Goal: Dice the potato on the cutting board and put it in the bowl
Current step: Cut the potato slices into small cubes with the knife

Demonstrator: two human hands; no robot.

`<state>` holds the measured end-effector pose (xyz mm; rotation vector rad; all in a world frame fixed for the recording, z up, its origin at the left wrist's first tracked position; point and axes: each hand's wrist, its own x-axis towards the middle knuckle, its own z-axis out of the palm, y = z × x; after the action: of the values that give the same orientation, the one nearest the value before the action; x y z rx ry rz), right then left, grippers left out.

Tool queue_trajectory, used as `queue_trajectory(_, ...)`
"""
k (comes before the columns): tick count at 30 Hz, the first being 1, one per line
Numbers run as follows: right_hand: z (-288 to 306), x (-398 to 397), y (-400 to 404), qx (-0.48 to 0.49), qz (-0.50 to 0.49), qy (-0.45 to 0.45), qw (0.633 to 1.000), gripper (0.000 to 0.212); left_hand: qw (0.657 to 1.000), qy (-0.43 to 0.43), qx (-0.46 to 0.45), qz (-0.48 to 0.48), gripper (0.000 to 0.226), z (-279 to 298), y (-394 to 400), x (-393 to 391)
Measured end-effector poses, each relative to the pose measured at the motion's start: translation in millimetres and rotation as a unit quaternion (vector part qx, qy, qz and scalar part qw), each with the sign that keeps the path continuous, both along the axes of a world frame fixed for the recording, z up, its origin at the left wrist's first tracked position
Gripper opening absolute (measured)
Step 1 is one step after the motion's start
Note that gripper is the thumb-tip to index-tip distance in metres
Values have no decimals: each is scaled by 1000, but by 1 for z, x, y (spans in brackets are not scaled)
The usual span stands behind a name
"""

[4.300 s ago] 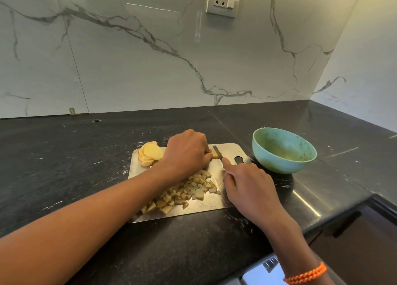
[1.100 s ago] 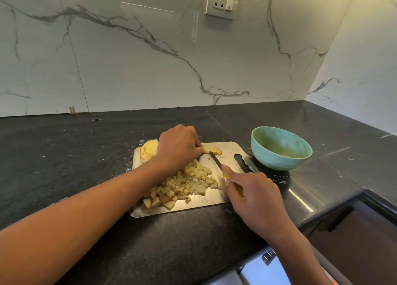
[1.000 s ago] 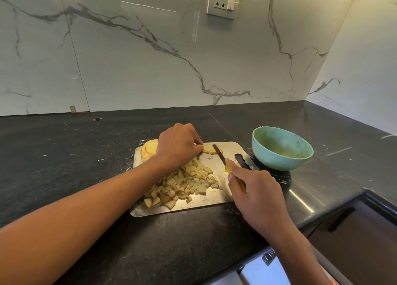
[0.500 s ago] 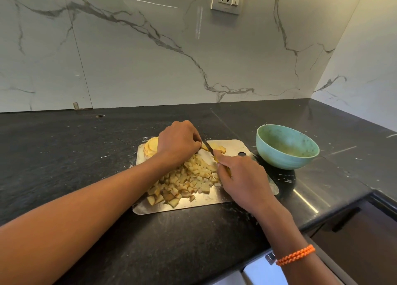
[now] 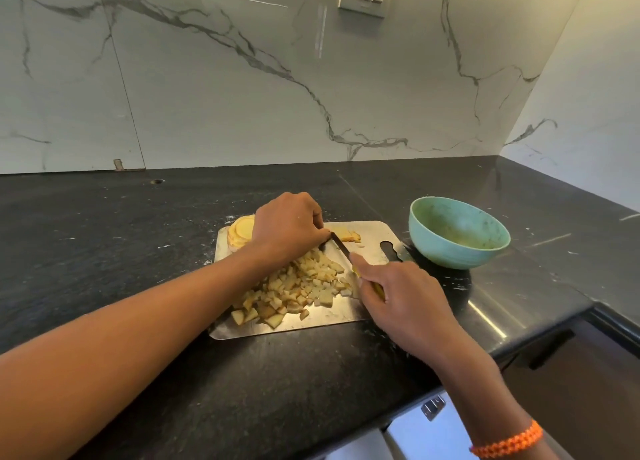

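On the black table (image 5: 104,251) the knife (image 5: 341,246) had drawn back beside the left hand (image 5: 287,227), its curled grip hiding whatever it pinned, right hand (image 5: 401,297) clasping the handle; diced potato (image 5: 298,286) heaped on the cutting board (image 5: 374,231), uncut slices (image 5: 240,231) left, bowl (image 5: 457,232) unfilled.

Both forearms bare, no sleeves in frame. Right wrist, lower right of frame, has an orange beaded bracelet (image 5: 506,443), looks like 2 strands w/ small round beads. No rings or watch seen on left hand (image 5: 287,225) or right hand (image 5: 403,295)
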<state>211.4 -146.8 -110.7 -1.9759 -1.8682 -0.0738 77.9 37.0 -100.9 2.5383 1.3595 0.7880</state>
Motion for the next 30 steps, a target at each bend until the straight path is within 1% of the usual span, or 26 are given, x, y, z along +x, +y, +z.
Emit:
queue_trajectory(3, -6, 7, -18, 25, 12, 26, 999, 44, 1000, 5, -5, -8, 17, 2, -2, -1)
queue_trajectory(5, -11, 12, -23, 69, 18, 94, 993, 40, 1000, 7, 1, -18, 13, 3, -2, -2)
queue_trajectory(6, -12, 16, -23, 94, 12, 135, 986, 39, 1000, 8, 2, -24, 11, 3, -1, -3)
queue_trajectory(7, -12, 19, -23, 114, -2, 157, 981, 37, 1000, 8, -2, -29, 10, 4, -1, -3)
queue_trajectory(8, -10, 22, -21, 124, -22, 151, 980, 36, 999, 8, -9, -34, 10, 5, -1, -3)
queue_trajectory(11, -6, 31, -12, 103, -84, 69, 989, 35, 998, -5, -41, -56, 12, 6, 0, -3)
queue_trajectory(14, -2, 39, 2, 87, -121, 3, 989, 36, 995, -18, -52, -78, 22, 5, 2, -2)
queue_trajectory(16, -2, 39, 10, 59, -84, -12, 995, 37, 995, -9, -49, -89, 30, 5, 2, -2)
queue_trajectory(17, -4, 38, 12, 44, -49, 9, 998, 36, 995, -4, -46, -93, 34, 5, 3, -2)
queue_trajectory(19, -6, 38, 12, 33, 8, 92, 995, 35, 994, 3, -42, -97, 37, 5, 4, -2)
queue_trajectory(21, -8, 42, 9, 67, 9, 148, 987, 33, 994, 3, -48, -98, 35, 6, 6, -3)
queue_trajectory(22, -9, 44, 9, 83, -1, 150, 985, 33, 994, -1, -51, -97, 35, 6, 7, -4)
queue_trajectory(24, -10, 45, 9, 95, -28, 97, 990, 34, 994, -5, -57, -93, 38, 8, 8, -5)
queue_trajectory(26, -9, 43, 11, 76, -37, 42, 995, 35, 994, -10, -62, -91, 40, 8, 7, -4)
queue_trajectory(27, -9, 40, 11, 57, -22, 44, 997, 35, 994, -14, -64, -91, 40, 9, 7, -4)
queue_trajectory(28, -9, 39, 10, 41, 2, 68, 997, 34, 994, -18, -65, -90, 40, 9, 7, -4)
queue_trajectory(30, -6, 36, 6, 40, 42, 157, 986, 32, 994, -24, -67, -89, 40, 10, 7, -6)
